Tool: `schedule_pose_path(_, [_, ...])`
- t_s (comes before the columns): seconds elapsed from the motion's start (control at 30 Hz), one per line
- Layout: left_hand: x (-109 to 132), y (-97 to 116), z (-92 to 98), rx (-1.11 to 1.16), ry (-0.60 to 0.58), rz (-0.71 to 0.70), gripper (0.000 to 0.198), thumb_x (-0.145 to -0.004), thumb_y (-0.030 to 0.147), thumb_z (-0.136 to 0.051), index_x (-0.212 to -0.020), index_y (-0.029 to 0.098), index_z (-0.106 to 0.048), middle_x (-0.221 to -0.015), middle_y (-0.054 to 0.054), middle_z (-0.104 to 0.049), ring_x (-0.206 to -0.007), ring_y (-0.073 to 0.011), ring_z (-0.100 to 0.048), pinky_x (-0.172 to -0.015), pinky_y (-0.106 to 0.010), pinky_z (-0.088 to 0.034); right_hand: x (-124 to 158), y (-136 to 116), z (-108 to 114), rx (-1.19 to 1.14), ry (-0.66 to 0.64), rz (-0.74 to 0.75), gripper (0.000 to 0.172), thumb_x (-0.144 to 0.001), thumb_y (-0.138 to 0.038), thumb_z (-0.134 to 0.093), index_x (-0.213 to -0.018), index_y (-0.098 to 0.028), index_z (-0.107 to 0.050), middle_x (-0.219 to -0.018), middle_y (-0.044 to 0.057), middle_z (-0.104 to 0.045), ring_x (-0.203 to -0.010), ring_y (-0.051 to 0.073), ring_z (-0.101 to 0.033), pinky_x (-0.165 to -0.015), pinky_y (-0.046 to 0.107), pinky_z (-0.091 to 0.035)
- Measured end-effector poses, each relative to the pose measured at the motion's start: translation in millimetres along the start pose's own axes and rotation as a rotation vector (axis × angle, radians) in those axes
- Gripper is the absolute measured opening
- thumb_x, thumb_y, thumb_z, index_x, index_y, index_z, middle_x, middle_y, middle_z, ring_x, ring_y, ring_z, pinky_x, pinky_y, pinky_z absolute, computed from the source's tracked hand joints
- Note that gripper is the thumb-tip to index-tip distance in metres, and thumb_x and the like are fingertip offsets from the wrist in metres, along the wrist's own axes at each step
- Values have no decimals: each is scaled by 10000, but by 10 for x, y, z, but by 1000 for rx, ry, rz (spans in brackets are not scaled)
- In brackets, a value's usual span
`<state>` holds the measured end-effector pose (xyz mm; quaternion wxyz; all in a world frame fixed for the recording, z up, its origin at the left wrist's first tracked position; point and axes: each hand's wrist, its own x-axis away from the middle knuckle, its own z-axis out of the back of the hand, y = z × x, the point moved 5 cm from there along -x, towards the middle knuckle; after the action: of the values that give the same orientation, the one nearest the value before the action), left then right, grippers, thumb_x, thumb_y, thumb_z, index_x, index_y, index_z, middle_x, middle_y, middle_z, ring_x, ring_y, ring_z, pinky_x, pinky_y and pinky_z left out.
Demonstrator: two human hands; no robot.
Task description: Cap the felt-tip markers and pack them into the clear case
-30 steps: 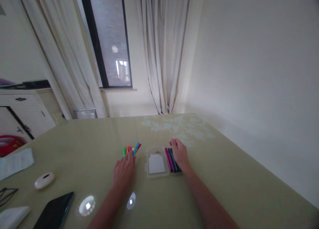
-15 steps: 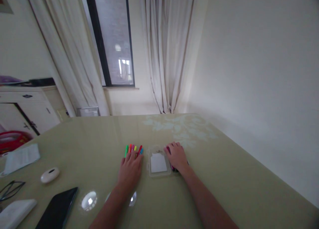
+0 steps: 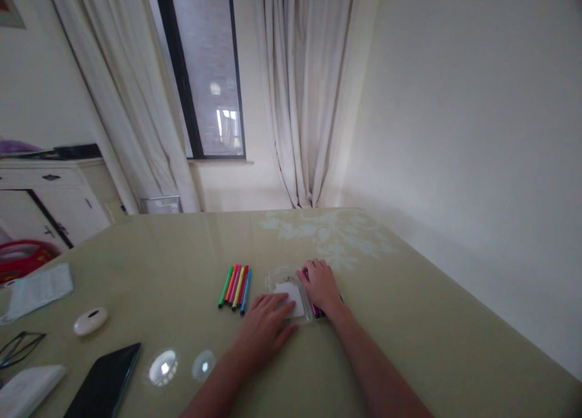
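A clear plastic case (image 3: 274, 278) with a white paper or card (image 3: 296, 298) inside lies flat in the middle of the table. My left hand (image 3: 268, 322) rests over its near left corner, fingers spread and touching it. Just left of the case, several coloured markers (image 3: 235, 286) lie side by side in a row: green, orange, pink, yellow, red and blue. My right hand (image 3: 319, 285) lies at the case's right side, its fingers bent round more markers (image 3: 315, 309), pink and dark ones. Most of these are hidden beneath the hand.
A black phone or tablet (image 3: 103, 381), a white box-like object (image 3: 31, 391), glasses (image 3: 20, 348), a white rounded case (image 3: 90, 321) and a face mask (image 3: 40, 291) lie on the left of the table (image 3: 431, 345). A wall (image 3: 477, 182) borders the right side.
My left hand has left the row of coloured markers and moved right onto the case, uncovering the row. The case has shifted slightly. My right hand has hardly moved.
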<state>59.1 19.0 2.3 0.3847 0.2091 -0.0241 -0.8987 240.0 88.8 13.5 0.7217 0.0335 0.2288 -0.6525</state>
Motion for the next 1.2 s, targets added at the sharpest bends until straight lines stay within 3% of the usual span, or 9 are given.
schedule_pose_path(0.13, [-13, -15, -36, 8, -68, 38, 395, -987, 427, -624, -1357, 296, -665, -1439, -90, -655, -1284, -291, -625, -1113, -510, -452, -13, -4, 27, -63, 35, 0, 223, -1015, -370, -547, -917, -202, -654, -1004, 121, -690, -1020, 293, -595, -898, 395, -420])
schedule_pose_path(0.27, [-17, -58, -43, 12, -69, 52, 384, -1006, 412, -600, -1371, 308, -656, -1463, -79, -640, -1298, -287, -617, -1114, -509, -453, -19, 12, 113, -301, 182, -22, 208, -1005, -370, -494, -921, -207, -593, -974, 86, -646, -888, 228, -597, -814, 336, -445])
schedule_pose_path(0.47, [-18, -88, -96, 15, -89, 56, 398, -1025, 394, -569, -1409, 305, -630, -1502, -80, -612, -1348, -286, -589, -1125, -514, -453, 15, 26, 304, -570, 311, -40, 415, -1036, -509, -425, -716, -244, -437, -633, -46, -460, -607, 154, -446, -619, 281, -347])
schedule_pose_path(0.67, [-29, -67, -29, 58, -1, 8, 492, -1019, 446, -563, -1472, 255, -565, -1489, -113, -619, -1361, -293, -575, -1170, -518, -418, 168, 82, 663, -710, 643, -175, 484, -1078, -530, -357, -680, -257, -397, -593, -41, -428, -583, 162, -420, -584, 299, -341])
schedule_pose_path(0.8, [-17, 37, 96, 98, 111, -44, 649, -1025, 497, -534, -1587, 209, -383, -1507, -156, -587, -1348, -302, -575, -1138, -497, -447, 273, -218, 608, -775, 591, -74, 486, -1083, -516, -347, -672, -261, -397, -590, -34, -433, -568, 167, -422, -570, 306, -345])
schedule_pose_path(1.0, [16, 135, 48, 131, 201, -61, 594, -1073, 340, -433, -1625, 200, -262, -1363, -160, -687, -1187, -278, -684, -1035, -468, -528, 458, -721, 471, -759, 485, 162, 464, -1095, -439, -328, -686, -255, -448, -666, 4, -513, -629, 184, -484, -627, 321, -384])
schedule_pose_path(1.1, [9, 59, -28, 167, 220, 0, 516, -1090, 269, -337, -1600, 198, -316, -1364, -157, -691, -1177, -261, -698, -1021, -460, -544, 447, -743, 481, -786, 472, 182, 452, -1094, -424, -344, -695, -250, -468, -699, 11, -525, -685, 191, -514, -662, 323, -408])
schedule_pose_path(1.2, [-7, -109, -11, 193, 201, 114, 482, -1090, 243, -288, -1555, 201, -409, -1391, -148, -680, -1196, -250, -694, -1012, -435, -558, 323, -555, 501, -828, 471, 81, 392, -1080, -481, -370, -812, -246, -533, -783, 17, -564, -717, 190, -540, -680, 316, -441])
